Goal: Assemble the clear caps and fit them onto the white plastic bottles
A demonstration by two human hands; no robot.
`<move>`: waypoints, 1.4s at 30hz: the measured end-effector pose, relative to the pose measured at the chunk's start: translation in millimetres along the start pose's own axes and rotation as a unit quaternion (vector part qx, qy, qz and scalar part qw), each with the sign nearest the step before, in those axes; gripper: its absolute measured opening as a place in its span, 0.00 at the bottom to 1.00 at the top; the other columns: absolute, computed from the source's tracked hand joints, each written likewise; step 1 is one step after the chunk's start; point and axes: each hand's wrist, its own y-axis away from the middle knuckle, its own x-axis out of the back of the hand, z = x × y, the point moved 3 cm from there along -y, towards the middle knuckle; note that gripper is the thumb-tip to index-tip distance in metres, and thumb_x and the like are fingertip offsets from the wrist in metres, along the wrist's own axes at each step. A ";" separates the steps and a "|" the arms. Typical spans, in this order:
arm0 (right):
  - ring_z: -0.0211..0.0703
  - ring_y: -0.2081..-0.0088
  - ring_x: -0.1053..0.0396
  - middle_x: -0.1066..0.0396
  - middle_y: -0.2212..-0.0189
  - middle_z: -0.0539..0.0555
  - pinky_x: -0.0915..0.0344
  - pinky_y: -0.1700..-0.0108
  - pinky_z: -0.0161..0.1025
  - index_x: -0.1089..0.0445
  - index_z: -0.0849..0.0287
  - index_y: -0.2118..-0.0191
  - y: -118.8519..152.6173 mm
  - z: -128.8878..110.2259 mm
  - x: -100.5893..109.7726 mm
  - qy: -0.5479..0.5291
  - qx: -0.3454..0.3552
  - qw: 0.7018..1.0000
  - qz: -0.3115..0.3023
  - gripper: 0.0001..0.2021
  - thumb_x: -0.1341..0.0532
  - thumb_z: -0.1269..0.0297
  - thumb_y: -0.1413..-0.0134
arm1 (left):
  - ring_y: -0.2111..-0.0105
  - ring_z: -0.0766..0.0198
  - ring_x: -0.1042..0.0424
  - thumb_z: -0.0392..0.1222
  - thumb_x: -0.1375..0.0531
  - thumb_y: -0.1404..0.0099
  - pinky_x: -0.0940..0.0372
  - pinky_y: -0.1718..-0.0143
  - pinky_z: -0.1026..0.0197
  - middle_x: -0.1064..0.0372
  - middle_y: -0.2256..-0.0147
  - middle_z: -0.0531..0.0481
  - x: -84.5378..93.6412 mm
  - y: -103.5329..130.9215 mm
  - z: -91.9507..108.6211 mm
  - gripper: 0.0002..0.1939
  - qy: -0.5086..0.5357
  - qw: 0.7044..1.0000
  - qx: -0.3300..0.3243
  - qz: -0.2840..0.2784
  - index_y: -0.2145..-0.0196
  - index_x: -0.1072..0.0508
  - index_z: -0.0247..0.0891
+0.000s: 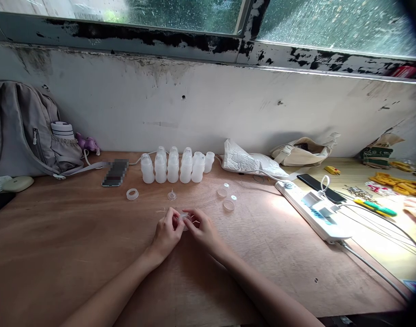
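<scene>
My left hand (167,234) and my right hand (205,231) meet over the middle of the table, fingertips pinched together. Between them is a small translucent plastic piece (184,216), mostly covered by the fingers, so its exact kind is hidden. Just beyond the hands stands a clear nipple-shaped part (172,195) with its tip up. A white plastic ring (132,198) lies farther left. To the right are two clear round caps (229,210), each beside a small white disc (233,197). Behind all these, frosted small bottles (173,169) stand in rows.
A pixelated phone (115,172) and a grey backpack (27,131) are at left. Toward the right are a silvery padded pouch (240,159), a cream bag (301,152), a power strip (310,213) with cables, and a dark phone (320,187). The wall (126,104) borders the table's back.
</scene>
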 end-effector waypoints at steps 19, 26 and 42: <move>0.35 0.75 0.38 0.33 0.77 0.50 0.39 0.73 0.32 0.31 0.62 0.69 -2.3 4.2 -1.6 -0.079 -0.045 0.995 -0.034 0.07 0.43 0.64 0.51 | 0.82 0.68 0.39 0.37 0.51 0.43 0.45 0.78 0.67 0.41 0.81 0.57 3.0 -0.5 3.8 0.01 -0.028 0.998 -0.037 -0.030 0.72 0.42 0.40; 0.34 0.76 0.39 0.36 0.79 0.48 0.40 0.74 0.31 0.33 0.61 0.72 -2.9 0.4 -0.3 -0.070 -0.038 0.996 -0.025 0.04 0.43 0.66 0.53 | 0.80 0.67 0.37 0.37 0.51 0.43 0.44 0.77 0.67 0.40 0.80 0.56 1.4 0.4 3.3 0.01 -0.044 0.997 -0.043 -0.035 0.72 0.42 0.40; 0.34 0.77 0.42 0.37 0.79 0.48 0.42 0.75 0.31 0.36 0.60 0.73 -2.2 1.9 -1.4 0.000 -0.008 1.000 0.003 0.02 0.45 0.70 0.54 | 0.81 0.68 0.35 0.38 0.49 0.43 0.43 0.78 0.67 0.35 0.81 0.56 1.2 -1.9 0.3 0.04 -0.011 0.999 -0.019 -0.033 0.68 0.37 0.40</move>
